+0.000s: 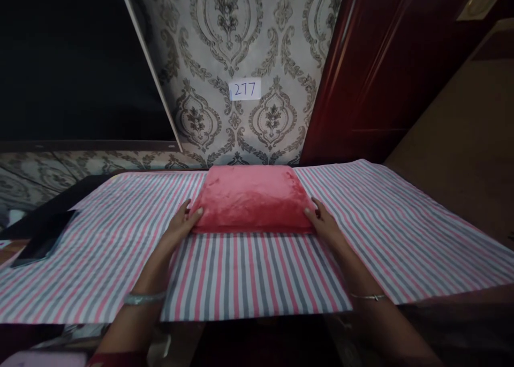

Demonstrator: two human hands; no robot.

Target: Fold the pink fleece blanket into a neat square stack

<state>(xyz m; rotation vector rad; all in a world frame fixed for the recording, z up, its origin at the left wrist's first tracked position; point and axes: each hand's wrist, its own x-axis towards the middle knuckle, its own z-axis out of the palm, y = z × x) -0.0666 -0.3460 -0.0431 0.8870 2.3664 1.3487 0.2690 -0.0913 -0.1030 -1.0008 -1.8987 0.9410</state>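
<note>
A flat, rectangular pinkish-red plush cushion (252, 198) lies on a striped cloth, its far edge close to the wall. My left hand (183, 225) grips its left side near the front corner, thumb on top, the other fingers along the outer side and partly hidden. At the right front corner my right hand (324, 222) holds the cushion in the same way, thumb on the top face. The fingertips under the cushion cannot be seen. The cloth (257, 281) has pink, grey and white stripes and hangs over the front edge.
A dark phone-like slab (46, 238) rests at the left edge of the cloth. A large black screen (80, 61) stands at the back left. Behind are patterned wallpaper with a paper label (244, 89) reading 277, and a dark red wooden panel (369, 72) at right.
</note>
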